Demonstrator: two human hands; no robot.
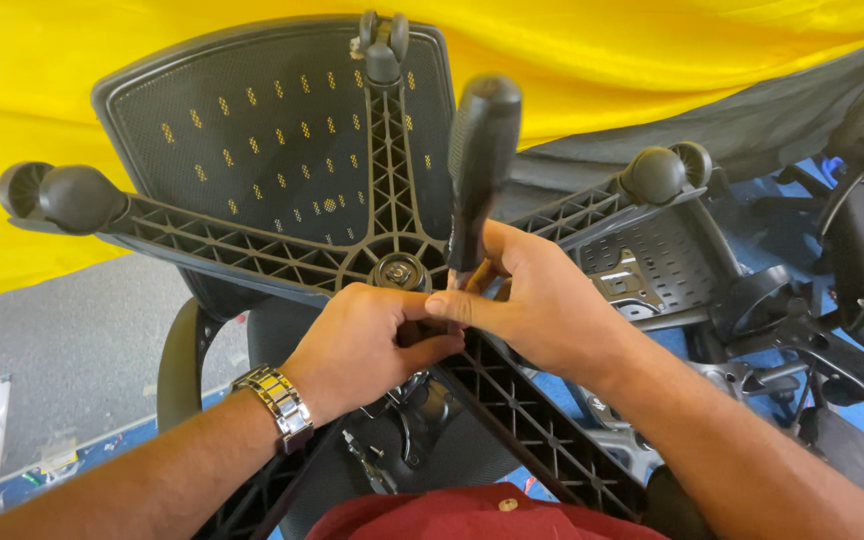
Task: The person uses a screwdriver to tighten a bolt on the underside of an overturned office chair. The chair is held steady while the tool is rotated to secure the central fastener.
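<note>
- Yellow cloth [652,60] fills the top of the frame as a backdrop, with grey floor [72,330] at lower left and blue floor at right.
- An office chair lies upturned, its black five-armed chair base [252,250] facing the camera across the middle of the frame. Its ribbed arms spread out from a hub [399,270] at centre.
- Wheels [77,195] sit at the arm tips at far left, top centre and upper right.
- The mesh chair back [252,120] shows behind the base at upper left.
- The left hand [367,345], with a metal wristwatch [277,405] on its wrist, is curled closed just below the hub. What it grips is hidden by its own fingers.
- The right hand [532,300] is wrapped around the lower end of a black-handled tool [477,170] standing upright beside the hub. The handle rises clear above both hands, probably for leverage.
- Both hands touch at centre, crowded between two base arms. Open room lies only above them.
- More black chair parts [852,260] are piled at the right edge.
</note>
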